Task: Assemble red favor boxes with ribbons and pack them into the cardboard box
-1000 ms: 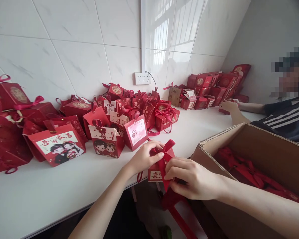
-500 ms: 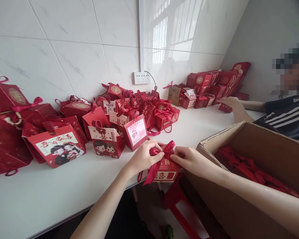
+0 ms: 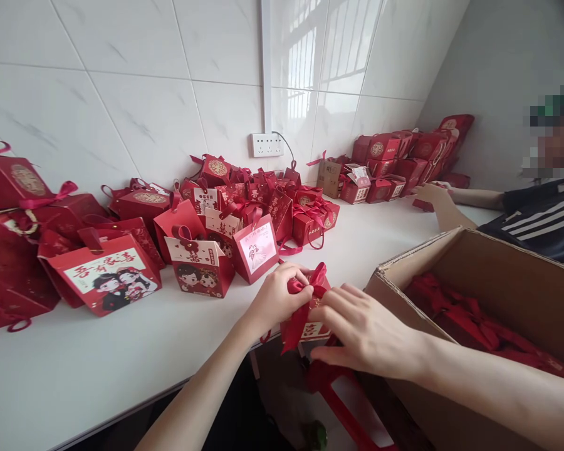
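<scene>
A small red gift box point(image 3: 316, 331) with white panels and gold lettering sits at the table's front edge, tied with a red ribbon point(image 3: 297, 322) in a bow. My left hand point(image 3: 282, 291) pinches the ribbon near the knot between thumb and fingers. Across the right side of the same box lies my right hand point(image 3: 357, 332), its thumb spread away from its fingers. The fingertips are at the front panel, hiding part of it; whether they press on it cannot be told.
Several finished-looking red gift boxes point(image 3: 113, 275) stand along the tiled wall on the white table point(image 3: 169, 347). At right, an open cardboard carton point(image 3: 404, 260) holds more red boxes. Beyond it, a person's hand point(image 3: 430, 194) touches a red box. A red stool point(image 3: 345, 407) stands below.
My right hand has let go of the bow and moved down over the box's right front, its fingers spreading. My left hand keeps its pinch on the ribbon, shifted slightly right.
</scene>
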`<state>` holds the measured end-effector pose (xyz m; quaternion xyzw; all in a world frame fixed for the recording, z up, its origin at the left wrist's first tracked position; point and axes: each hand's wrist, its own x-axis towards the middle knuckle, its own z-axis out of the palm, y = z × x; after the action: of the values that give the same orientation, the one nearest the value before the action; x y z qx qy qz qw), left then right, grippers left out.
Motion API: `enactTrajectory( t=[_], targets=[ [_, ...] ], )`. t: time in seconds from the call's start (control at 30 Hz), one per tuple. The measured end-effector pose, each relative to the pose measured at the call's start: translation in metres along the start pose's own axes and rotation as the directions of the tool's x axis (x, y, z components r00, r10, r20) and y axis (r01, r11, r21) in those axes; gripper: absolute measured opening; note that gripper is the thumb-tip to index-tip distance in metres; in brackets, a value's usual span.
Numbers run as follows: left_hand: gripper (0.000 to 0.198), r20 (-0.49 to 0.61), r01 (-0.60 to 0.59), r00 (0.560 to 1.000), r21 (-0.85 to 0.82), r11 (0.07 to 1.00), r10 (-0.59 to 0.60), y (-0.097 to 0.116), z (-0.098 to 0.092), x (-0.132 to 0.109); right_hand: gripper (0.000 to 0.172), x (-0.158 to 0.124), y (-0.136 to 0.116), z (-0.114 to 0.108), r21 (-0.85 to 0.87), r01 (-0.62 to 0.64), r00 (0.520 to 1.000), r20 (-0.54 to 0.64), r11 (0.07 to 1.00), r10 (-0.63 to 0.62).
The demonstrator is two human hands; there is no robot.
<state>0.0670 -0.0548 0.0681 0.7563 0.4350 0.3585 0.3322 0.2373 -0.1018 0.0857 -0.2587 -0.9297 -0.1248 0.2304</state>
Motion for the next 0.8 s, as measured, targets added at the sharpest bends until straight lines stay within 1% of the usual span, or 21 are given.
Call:
enactTrajectory(
  t=[0.03,0.1,0.2,0.27,0.47,0.53,0.57,0.6,0.63,0.67,0.7,0.73,0.77,0.8],
  targets=[
    [0.007,-0.004,0.010,1.000,0.001,1.000,-0.010,0.002,0.002,-0.001,0.019,0.000,-0.002,0.002,-0.026,0.079,0.997,-0.008,0.997,-0.079],
    [0.007,-0.006,0.020,1.000,0.003,1.000,-0.020,0.007,0.006,-0.003,0.016,0.001,-0.005,0.005,-0.089,0.131,0.990,-0.033,0.987,-0.134],
    [0.008,-0.022,0.016,1.000,0.006,1.000,-0.016,0.012,0.011,-0.006,0.026,0.002,-0.005,0.007,-0.105,0.150,0.986,-0.052,0.983,-0.156],
    [0.007,-0.031,0.006,1.000,0.003,1.000,-0.006,0.012,0.012,-0.006,0.028,0.002,-0.005,0.007,-0.081,0.180,0.981,-0.055,0.980,-0.185],
    [0.006,-0.031,0.014,0.999,0.016,1.000,-0.013,0.006,0.013,-0.005,0.027,0.001,-0.012,0.004,-0.033,0.229,0.969,-0.084,0.973,-0.231],
    [0.006,-0.033,0.005,0.999,0.011,1.000,-0.004,0.005,0.014,-0.004,0.022,0.002,-0.011,-0.001,0.052,0.218,0.972,-0.107,0.975,-0.211],
    [0.007,-0.033,-0.001,0.999,0.011,1.000,0.002,0.006,0.014,-0.004,0.019,0.002,-0.008,-0.003,0.126,0.183,0.978,-0.126,0.975,-0.167],
    [0.007,-0.031,-0.007,1.000,0.014,1.000,0.008,0.006,0.014,-0.004,0.018,0.002,-0.003,-0.006,0.211,0.115,0.986,-0.144,0.971,-0.086],
    [0.008,-0.027,-0.014,1.000,0.015,1.000,0.014,0.006,0.014,-0.004,0.016,0.002,0.002,-0.008,0.287,0.009,0.987,-0.155,0.958,0.037],
    [0.008,-0.026,-0.021,0.999,0.012,1.000,0.021,0.006,0.014,-0.003,0.015,0.001,0.008,-0.009,0.344,-0.131,0.969,-0.156,0.930,0.194],
    [0.008,-0.025,-0.026,0.999,0.007,1.000,0.027,0.007,0.013,-0.004,0.016,0.001,0.015,-0.008,0.379,-0.285,0.923,-0.139,0.880,0.359],
    [0.007,-0.024,-0.031,0.999,-0.001,1.000,0.031,0.007,0.012,-0.004,0.018,0.001,0.021,-0.007,0.394,-0.430,0.856,-0.107,0.812,0.506],
    [0.005,-0.022,-0.031,0.999,-0.009,0.999,0.031,0.007,0.010,-0.004,0.023,0.001,0.027,-0.005,0.400,-0.549,0.786,-0.052,0.734,0.616],
    [0.004,-0.019,-0.025,1.000,-0.017,1.000,0.025,0.007,0.009,-0.005,0.030,0.001,0.031,-0.002,0.407,-0.632,0.730,0.026,0.660,0.683]
  ],
)
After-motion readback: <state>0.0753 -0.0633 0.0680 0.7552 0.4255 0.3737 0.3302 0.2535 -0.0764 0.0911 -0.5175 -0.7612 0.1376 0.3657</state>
